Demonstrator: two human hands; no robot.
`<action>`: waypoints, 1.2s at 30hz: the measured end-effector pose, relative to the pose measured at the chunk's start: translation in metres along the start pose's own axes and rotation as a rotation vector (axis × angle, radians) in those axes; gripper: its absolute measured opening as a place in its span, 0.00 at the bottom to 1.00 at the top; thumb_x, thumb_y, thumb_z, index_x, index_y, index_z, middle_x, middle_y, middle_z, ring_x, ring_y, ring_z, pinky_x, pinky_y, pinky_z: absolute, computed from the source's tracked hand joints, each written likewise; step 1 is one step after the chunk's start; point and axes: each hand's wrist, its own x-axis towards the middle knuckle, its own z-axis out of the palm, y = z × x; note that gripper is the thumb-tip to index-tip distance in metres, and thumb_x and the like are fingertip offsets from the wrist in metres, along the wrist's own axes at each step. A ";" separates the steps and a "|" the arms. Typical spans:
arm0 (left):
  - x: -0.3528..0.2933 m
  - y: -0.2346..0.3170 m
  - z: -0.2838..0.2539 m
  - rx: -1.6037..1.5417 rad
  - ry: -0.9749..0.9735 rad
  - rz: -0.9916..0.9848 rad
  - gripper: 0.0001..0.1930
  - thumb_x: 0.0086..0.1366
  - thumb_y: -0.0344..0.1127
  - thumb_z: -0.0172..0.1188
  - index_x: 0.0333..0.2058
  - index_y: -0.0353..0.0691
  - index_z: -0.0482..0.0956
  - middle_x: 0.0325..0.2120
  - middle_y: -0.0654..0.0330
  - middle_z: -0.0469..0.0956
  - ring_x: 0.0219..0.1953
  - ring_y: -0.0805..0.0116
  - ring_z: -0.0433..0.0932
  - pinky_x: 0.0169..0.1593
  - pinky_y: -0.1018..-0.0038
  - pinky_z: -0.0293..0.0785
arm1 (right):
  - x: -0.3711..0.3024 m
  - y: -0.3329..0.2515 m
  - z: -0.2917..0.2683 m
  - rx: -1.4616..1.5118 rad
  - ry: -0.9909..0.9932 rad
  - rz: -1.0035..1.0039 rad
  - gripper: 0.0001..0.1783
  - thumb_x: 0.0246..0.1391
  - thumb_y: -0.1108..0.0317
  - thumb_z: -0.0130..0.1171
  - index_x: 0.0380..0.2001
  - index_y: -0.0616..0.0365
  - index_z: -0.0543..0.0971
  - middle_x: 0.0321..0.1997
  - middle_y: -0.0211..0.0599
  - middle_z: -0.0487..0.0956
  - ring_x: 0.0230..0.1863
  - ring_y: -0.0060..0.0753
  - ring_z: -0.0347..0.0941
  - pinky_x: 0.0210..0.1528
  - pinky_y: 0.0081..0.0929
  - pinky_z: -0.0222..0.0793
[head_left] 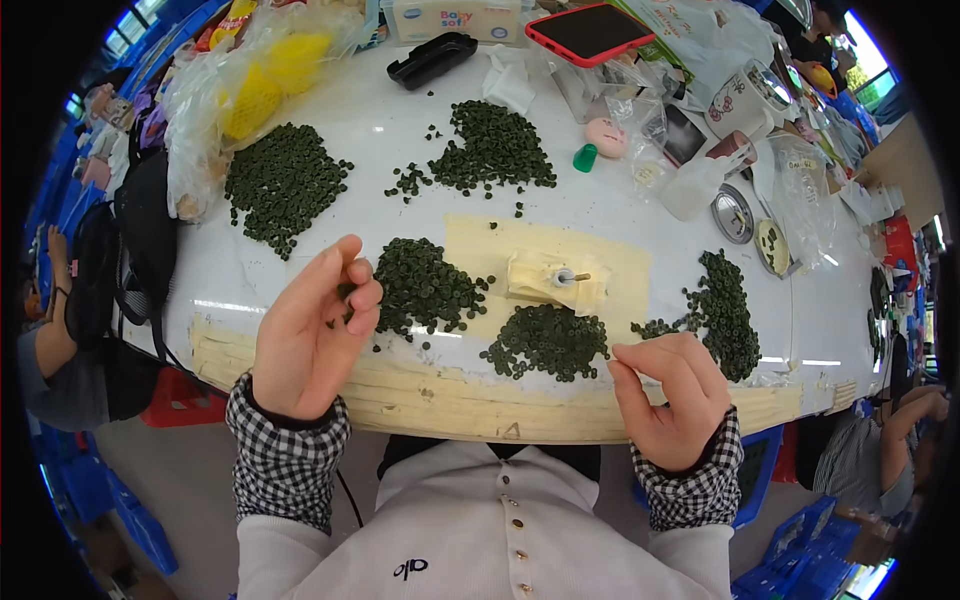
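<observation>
My left hand [315, 335] is raised beside a pile of small dark green round pieces [425, 285], its fingers curled in. A few dark green pieces show among its fingertips. My right hand [675, 395] pinches thumb and forefinger together at the right edge of a smaller pile of dark green ring-like pieces [550, 343]; whatever is between the tips is too small to make out. Just behind that pile, between my hands, a small fixture with a metal pin [568, 277] is taped to the white table [385, 215].
More dark green piles lie at the far left [285, 185], far middle [495, 145] and right [728, 315]. Along the back are a red-edged phone [590, 33], a black tray [432, 60], plastic bags and a white cup [745, 100]. Other people sit at both sides.
</observation>
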 end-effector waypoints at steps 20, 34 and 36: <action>-0.033 -0.068 0.010 -0.408 -0.288 -0.407 0.14 0.73 0.41 0.35 0.40 0.42 0.69 0.19 0.69 0.61 0.20 0.81 0.58 0.20 0.85 0.55 | -0.012 0.019 0.034 -0.303 -0.159 -0.051 0.07 0.39 0.75 0.60 0.24 0.60 0.72 0.24 0.35 0.68 0.27 0.36 0.67 0.28 0.28 0.66; -0.029 -0.071 0.025 -0.167 -0.295 -0.365 0.11 0.69 0.33 0.44 0.45 0.34 0.70 0.34 0.57 0.78 0.24 0.78 0.66 0.26 0.85 0.60 | -0.016 0.008 0.014 0.063 -0.156 0.069 0.11 0.39 0.82 0.58 0.30 0.60 0.77 0.27 0.39 0.76 0.28 0.38 0.74 0.30 0.28 0.71; -0.025 -0.067 0.028 -0.157 -0.299 -0.339 0.10 0.68 0.33 0.46 0.43 0.35 0.71 0.34 0.56 0.79 0.24 0.79 0.67 0.26 0.85 0.60 | -0.007 0.005 0.009 0.086 -0.149 0.040 0.12 0.39 0.83 0.58 0.31 0.60 0.78 0.28 0.39 0.77 0.29 0.38 0.74 0.31 0.28 0.72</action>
